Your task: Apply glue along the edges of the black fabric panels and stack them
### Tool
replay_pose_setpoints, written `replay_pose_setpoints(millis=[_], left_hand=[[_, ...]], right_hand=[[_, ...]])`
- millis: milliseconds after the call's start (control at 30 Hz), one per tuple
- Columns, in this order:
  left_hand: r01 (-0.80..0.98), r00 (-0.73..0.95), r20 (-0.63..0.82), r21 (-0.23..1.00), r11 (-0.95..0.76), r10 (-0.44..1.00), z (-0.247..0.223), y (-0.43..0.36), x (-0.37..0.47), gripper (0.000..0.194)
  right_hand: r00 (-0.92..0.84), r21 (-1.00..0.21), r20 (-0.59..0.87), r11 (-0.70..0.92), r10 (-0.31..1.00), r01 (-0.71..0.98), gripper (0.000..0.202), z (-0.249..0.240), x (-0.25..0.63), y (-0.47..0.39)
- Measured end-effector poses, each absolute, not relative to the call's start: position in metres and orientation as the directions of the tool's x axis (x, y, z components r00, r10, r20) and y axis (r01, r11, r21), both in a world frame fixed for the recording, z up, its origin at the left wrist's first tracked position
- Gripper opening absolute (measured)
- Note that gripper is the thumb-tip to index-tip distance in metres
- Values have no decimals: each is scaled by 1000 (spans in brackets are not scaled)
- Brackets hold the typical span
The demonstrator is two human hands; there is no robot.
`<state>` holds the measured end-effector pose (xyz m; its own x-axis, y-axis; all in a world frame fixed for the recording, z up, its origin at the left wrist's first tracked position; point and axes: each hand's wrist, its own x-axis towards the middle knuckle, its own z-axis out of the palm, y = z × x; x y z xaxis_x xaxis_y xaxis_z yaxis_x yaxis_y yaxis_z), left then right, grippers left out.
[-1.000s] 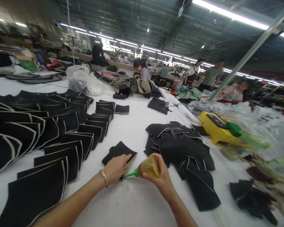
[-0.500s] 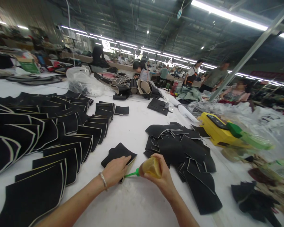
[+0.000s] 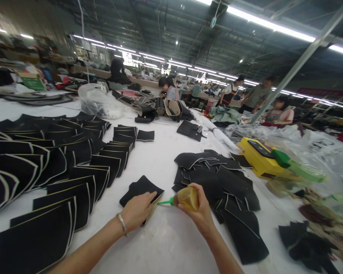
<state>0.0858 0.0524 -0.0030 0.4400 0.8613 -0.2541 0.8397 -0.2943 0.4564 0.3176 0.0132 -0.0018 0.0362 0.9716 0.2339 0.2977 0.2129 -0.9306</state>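
Observation:
A black panel piece (image 3: 138,187) lies on the white table, a tan strip showing along its right edge. My left hand (image 3: 138,213), wearing a bracelet, presses on the panel from above with fingers stretched out near that edge. My right hand (image 3: 198,213) is wrapped round a squeeze bottle (image 3: 185,198) of yellowish-brown liquid, tilted nearly on its side. Its thin green nozzle (image 3: 164,202) points left, with the tip close to the tan strip; whether they touch I cannot tell.
Overlapping rows of black panels (image 3: 82,173) cover the left side of the table. A loose pile of black pieces (image 3: 214,179) lies to the right. Beyond it are a yellow box (image 3: 254,160), clear plastic bags (image 3: 317,152) and dark scraps (image 3: 303,243). People work in the background.
The bottle's nozzle tip has moved up and away from me along the panel's tan edge, as my right hand shifts slightly right. My left hand stays on the panel.

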Motion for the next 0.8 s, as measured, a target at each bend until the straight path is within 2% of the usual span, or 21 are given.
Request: replay_pose_setpoints(millis=[267,400,467,533,600,667,800], left_hand=[[835,441,-249,465,-293,862,-6,53,86,52],[833,443,-252,472,-290,860,-4,53,86,53],[828,439,-260,489,-274,860,-5,55,85,54],[813,443,-263,521,-260,857,-6,57,83,55],[790,453,-254,559,-252,855,-6,58,81,55],[772,454,-242,588,-243,858,-7,58,80,55],[791,379,-203,577,-203,903,-11,56,80,49]], right_hand=[[134,-873,372,297,919,387,53,-5,319,24],[131,-921,285,233,950,311,55,-5,310,13],[133,-979,161,141,978,147,57,-7,306,8],[148,-993,4,22,989,-119,53,-11,305,7],[168,-910,-138,-58,976,-411,45,-15,309,9],[180,-783,-211,-56,961,-620,37,-17,318,13],[104,-604,-177,-24,979,-796,36,-6,339,24]])
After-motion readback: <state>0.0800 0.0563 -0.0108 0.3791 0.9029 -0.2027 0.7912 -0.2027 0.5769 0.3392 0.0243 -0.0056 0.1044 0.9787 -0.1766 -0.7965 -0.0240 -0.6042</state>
